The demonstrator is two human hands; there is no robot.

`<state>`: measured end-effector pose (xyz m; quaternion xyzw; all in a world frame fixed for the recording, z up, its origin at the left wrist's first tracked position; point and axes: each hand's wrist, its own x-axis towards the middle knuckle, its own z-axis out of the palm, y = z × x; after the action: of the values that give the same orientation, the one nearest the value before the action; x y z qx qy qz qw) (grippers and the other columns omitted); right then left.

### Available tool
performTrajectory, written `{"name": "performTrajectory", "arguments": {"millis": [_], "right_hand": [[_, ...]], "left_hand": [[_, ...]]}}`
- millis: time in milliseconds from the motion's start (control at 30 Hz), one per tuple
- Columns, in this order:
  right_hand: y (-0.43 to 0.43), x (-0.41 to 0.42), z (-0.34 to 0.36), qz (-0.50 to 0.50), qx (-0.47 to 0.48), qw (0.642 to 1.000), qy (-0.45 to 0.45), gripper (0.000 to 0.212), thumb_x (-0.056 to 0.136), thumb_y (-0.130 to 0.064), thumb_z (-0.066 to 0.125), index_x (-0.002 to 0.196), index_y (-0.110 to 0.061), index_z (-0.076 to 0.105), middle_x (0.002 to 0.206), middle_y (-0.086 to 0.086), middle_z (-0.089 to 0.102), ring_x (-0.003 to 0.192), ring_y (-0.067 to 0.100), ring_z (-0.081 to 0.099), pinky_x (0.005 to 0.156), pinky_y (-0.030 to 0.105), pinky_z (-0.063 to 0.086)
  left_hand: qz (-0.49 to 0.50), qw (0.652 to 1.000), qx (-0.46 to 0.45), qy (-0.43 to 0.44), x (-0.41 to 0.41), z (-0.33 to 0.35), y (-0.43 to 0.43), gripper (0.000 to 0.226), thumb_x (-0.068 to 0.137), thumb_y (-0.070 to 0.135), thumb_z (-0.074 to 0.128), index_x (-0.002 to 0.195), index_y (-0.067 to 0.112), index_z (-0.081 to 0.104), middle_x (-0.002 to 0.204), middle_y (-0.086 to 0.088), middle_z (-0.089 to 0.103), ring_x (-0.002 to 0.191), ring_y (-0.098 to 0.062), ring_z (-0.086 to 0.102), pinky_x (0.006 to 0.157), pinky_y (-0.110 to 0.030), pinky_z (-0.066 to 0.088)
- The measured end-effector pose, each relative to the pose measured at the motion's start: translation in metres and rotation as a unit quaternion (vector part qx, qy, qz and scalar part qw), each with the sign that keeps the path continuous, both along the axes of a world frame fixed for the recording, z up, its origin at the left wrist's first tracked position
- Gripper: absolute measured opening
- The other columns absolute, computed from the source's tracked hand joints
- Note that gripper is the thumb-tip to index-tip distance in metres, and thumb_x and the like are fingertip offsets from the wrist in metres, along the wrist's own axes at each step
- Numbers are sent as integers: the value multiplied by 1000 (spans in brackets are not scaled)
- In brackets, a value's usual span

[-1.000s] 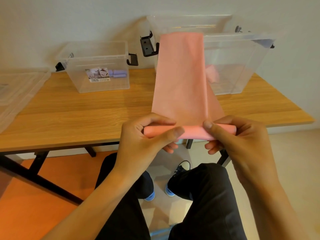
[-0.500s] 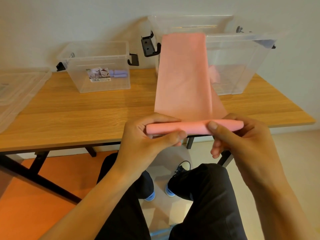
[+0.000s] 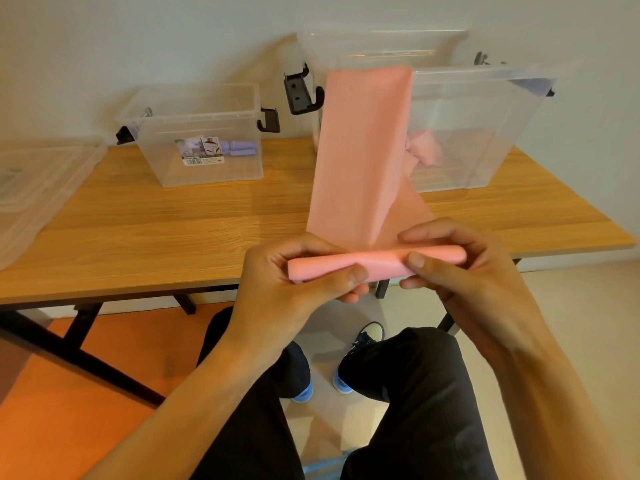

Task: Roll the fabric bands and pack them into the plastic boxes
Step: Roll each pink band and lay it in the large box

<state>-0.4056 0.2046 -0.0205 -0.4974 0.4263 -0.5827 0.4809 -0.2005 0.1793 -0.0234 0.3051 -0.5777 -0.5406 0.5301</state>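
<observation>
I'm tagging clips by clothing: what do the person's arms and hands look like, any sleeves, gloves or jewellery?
The left hand and right hand are bare: no gloves, rings or watch visible. No sleeve is in view above either wrist.

A wooden table [image 3: 173, 237] on black legs carries three things. A small clear box [image 3: 162, 133] stands at ten o'clock and holds purple rolls [image 3: 240, 149]. A large clear box [image 3: 485, 133] stands at one o'clock, and a clear lid [image 3: 41, 174] lies at nine o'clock.

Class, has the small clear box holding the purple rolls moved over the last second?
No. The small clear box stays put on the wooden table, left of the large clear box.
</observation>
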Motion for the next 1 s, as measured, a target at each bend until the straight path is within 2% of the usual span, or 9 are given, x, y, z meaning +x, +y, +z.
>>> {"name": "performTrajectory", "arguments": {"millis": [67, 167, 267, 367, 467, 567, 700, 867, 1000], "right_hand": [[4, 2, 0, -47, -18, 998, 30, 31, 60, -35, 88, 85, -20, 81, 86, 3, 76, 74, 18, 73, 66, 25, 59], [13, 5, 3, -109, -48, 991, 55, 21, 65, -27, 83, 79, -13, 79, 80, 4, 76, 67, 19, 73, 61, 26, 59], [18, 7, 6, -141, -62, 987, 51, 15, 71, -23, 78, 80, -11, 78, 78, 4, 75, 62, 21, 71, 55, 23, 57], [21, 7, 10, -134, -52, 988, 50, 21, 75, -25, 74, 89, -9, 74, 79, 7, 75, 60, 27, 72, 54, 27, 58], [23, 3, 15, -86, -26, 995, 53, 32, 71, -26, 76, 99, -10, 74, 84, 13, 76, 69, 29, 75, 60, 29, 60], [21, 1, 15, -77, -13, 995, 67, 26, 74, -21, 76, 93, -4, 74, 76, 15, 74, 62, 28, 72, 59, 30, 60], [19, 0, 14, -103, -7, 991, 79, 23, 75, -27, 74, 82, -6, 72, 64, 14, 69, 50, 25, 66, 53, 25, 56], [16, 0, 13, -63, -2, 997, 40, 36, 69, -22, 78, 103, -9, 74, 90, 11, 77, 68, 29, 74, 57, 28, 58], [13, -2, 12, -62, -3, 998, 18, 43, 67, -17, 80, 109, -15, 70, 88, 12, 76, 71, 29, 75, 57, 28, 59]], "left_hand": [[0, 1000, 1, -16, 2, -2, -3, 19, 71, 10, 83, 87, 4, 75, 79, -14, 76, 70, -29, 75, 63, -30, 59], [0, 998, -16, -58, 3, -4, -6, 30, 67, 13, 92, 93, 17, 78, 90, -5, 78, 79, -25, 75, 70, -31, 60], [0, 998, -30, -62, -1, -3, -6, 27, 66, 10, 87, 91, 16, 78, 84, -1, 77, 77, -15, 74, 68, -21, 55], [10, 999, -17, -31, -6, -2, -3, 17, 71, 11, 79, 88, 11, 77, 78, -5, 76, 66, -23, 74, 62, -23, 58], [28, 999, -3, -18, -7, 0, -2, 13, 78, 14, 74, 89, 6, 75, 75, -9, 75, 62, -28, 74, 56, -26, 58], [20, 1000, -4, -19, -4, 3, -1, 21, 78, 15, 74, 95, 3, 73, 77, -12, 75, 62, -29, 74, 56, -28, 59], [-4, 1000, -15, -21, 0, 6, 1, 27, 75, 3, 78, 102, 3, 73, 84, -13, 76, 68, -30, 75, 61, -30, 60], [-7, 999, -15, -39, 0, 6, -1, 13, 82, 6, 73, 93, 0, 72, 75, -15, 74, 61, -30, 72, 54, -31, 58], [-29, 998, -8, -48, 0, 6, -2, 15, 83, 10, 71, 91, -3, 70, 72, -16, 74, 57, -31, 72, 52, -32, 57]]}}
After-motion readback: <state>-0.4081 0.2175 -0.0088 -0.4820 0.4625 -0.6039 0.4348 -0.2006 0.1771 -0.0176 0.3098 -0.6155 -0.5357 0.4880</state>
